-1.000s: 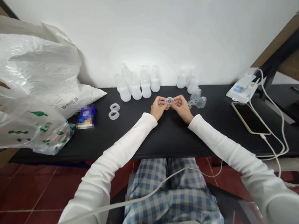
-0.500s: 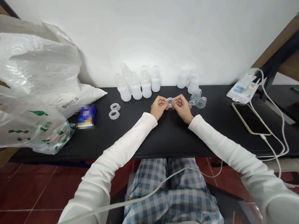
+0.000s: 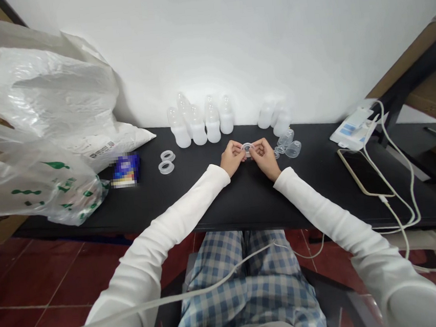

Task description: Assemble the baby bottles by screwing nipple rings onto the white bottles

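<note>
My left hand and my right hand pinch a translucent bottle collar ring from either side, held over the black table. Something clear shows inside the ring, too small to make out. Two more collar rings lie on the table to the left. Behind my hands stand several white baby bottles with clear domed caps. Uncapped white bottle bodies are at the back right. Clear caps and small clear pieces lie just right of my right hand, which partly hides them.
White plastic bags and a blue pack fill the left side. On the right a phone is plugged into a white cable beside a white packet. Another cable crosses above my lap. A white wall backs the black table.
My fingers have shifted very slightly on the ring, and its tilt has altered a little. Everything else stays in place.
</note>
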Motion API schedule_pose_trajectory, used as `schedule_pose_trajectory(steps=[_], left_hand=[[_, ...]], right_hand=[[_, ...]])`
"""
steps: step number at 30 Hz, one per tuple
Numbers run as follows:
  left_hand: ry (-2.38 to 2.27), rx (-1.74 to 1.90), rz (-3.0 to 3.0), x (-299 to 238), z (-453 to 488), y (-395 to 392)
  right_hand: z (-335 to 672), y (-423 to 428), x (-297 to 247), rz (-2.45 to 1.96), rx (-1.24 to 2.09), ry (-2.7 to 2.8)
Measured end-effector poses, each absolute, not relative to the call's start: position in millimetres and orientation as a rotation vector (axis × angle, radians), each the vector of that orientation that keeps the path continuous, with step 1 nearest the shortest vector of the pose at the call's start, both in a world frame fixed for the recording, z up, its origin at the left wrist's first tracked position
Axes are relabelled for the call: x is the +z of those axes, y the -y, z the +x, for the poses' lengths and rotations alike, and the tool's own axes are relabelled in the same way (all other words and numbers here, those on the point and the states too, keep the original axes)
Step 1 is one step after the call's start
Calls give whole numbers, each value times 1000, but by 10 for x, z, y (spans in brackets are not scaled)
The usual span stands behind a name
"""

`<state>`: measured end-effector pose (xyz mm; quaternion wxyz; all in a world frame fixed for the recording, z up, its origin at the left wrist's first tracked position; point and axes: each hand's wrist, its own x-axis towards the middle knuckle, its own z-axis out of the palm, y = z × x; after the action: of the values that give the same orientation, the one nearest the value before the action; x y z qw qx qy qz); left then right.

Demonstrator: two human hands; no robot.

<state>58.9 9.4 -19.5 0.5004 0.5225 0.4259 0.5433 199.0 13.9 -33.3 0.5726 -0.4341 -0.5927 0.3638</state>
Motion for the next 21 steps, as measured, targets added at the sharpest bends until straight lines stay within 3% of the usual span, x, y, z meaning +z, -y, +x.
schedule_pose_trajectory(steps=[13,21], left_hand=[[-933,1326,1368,-237,582,-98],[-853,1449,1316,-182,541,-155]], right_hand=[[1992,-4,-200,-1047,600,1541],[2023,-120,-234,-930,937,1378]])
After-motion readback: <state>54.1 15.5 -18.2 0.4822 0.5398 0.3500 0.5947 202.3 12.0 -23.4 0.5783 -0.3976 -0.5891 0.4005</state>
